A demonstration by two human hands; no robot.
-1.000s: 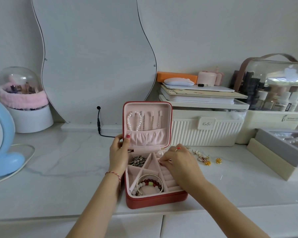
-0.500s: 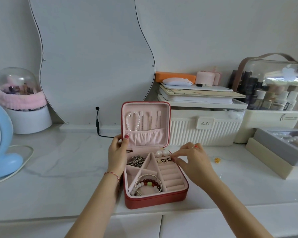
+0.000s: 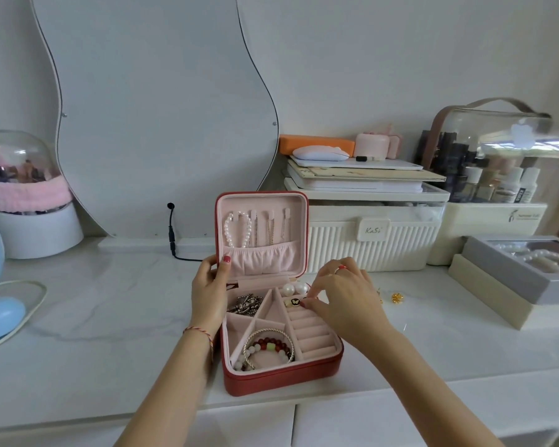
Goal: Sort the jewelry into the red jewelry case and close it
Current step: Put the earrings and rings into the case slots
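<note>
Red jewelry case (image 3: 281, 379) sits open on the marble surface (image 3: 110, 317), left hand (image 3: 208, 293) gripping its lid edge as right hand (image 3: 342, 298) pinches a dark stud earring (image 3: 305, 301) best pressed squarely into the ring-roll slot.

It was a home dressing corner: a wavy-edged frameless wall mirror (image 3: 155, 114) stood behind a white marble-patterned desk (image 3: 110, 317), with a clear handled cosmetics bag full of bottles (image 3: 494, 156), a cream ribbed storage box (image 3: 368, 243) and a pink fluffy headband (image 3: 23, 195).
</note>
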